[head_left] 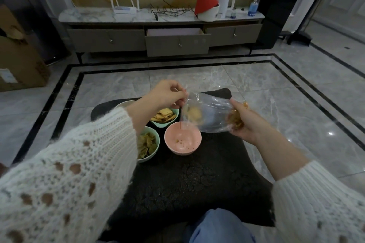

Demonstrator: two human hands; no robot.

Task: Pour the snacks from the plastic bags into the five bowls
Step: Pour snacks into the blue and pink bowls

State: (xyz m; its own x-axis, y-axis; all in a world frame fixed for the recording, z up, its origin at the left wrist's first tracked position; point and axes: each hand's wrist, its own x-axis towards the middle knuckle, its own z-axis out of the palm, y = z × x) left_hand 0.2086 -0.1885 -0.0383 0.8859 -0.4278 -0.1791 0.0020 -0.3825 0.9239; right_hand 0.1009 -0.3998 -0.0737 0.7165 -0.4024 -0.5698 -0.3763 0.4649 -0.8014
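Clear plastic bag (207,113) (snacks still inside) tilts mouth-down over the pink bowl (182,140), which holds only crumbs.

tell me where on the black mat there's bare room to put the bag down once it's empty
The near half of the black mat is bare, between the pink bowl and the jeans knee. The strip right of the pink bowl, under the right hand, is also bare. The far left is crowded: two green bowls and a pale bowl.
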